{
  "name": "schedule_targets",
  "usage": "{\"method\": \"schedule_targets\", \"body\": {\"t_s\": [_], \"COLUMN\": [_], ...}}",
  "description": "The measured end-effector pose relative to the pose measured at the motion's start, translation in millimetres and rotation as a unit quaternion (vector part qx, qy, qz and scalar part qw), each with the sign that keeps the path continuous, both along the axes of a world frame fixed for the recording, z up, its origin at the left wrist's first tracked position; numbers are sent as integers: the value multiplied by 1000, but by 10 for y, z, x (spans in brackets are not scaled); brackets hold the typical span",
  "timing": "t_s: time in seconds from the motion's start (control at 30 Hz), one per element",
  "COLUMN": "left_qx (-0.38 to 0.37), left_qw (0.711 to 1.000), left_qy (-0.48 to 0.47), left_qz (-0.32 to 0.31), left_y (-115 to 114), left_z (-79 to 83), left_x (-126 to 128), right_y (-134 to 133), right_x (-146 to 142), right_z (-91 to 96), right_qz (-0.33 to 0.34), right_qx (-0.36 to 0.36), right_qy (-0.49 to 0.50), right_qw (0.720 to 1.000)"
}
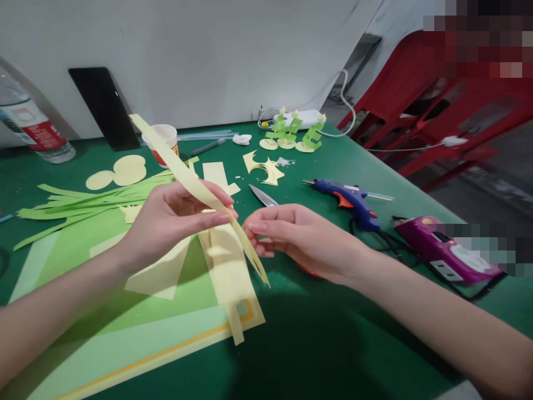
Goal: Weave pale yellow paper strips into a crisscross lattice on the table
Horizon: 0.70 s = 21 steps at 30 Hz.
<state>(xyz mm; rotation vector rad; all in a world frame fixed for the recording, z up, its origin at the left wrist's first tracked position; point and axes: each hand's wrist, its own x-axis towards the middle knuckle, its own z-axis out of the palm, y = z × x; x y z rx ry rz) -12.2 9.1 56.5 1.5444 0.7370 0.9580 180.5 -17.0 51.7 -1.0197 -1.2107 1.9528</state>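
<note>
My left hand (183, 214) pinches a long, pale yellow paper strip (175, 158) between thumb and fingers. The strip slants from upper left to lower right, and its lower end looks doubled. Close beside it, my right hand (287, 230) has its thumb and fingertips pressed together; whether they grip the strip's edge or something small I cannot tell. Below the right hand lie scissors (263, 195), their blade and a bit of red handle showing. Under my left hand are pale yellow paper pieces (227, 266) on a stack of green and yellow sheets (125, 339).
Green paper strips (95, 197) lie at left, near yellow discs (129, 169) and a paper cup (160, 136). A phone (102, 105) leans on the wall beside a bottle (37, 122). A blue glue gun (350, 200), purple power strip (449, 250) and small green paper figures (287, 130) stand rightward.
</note>
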Motion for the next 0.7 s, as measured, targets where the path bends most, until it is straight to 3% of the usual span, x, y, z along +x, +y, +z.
{"method": "schedule_targets", "body": {"t_s": [0.2,0.3,0.4,0.53,0.7], "left_qx": [36,25,-8,-23,-74], "left_qw": [998,998,998,1000,997], "left_qy": [11,5,-6,14,9], "left_qz": [-44,-56,-66,-16,6], "left_y": [-3,-21,-32,-39,-51], "left_z": [2,12,11,-7,-15], "left_x": [1,10,11,3,14], "right_y": [-51,-67,-66,-60,-70], "right_x": [-15,-30,-10,32,22], "right_z": [48,53,66,85,96], "right_qz": [55,30,-14,-43,-57], "right_qx": [13,4,43,119,139], "right_qy": [-24,-16,-51,-108,-118], "right_qw": [998,999,998,986,982]}}
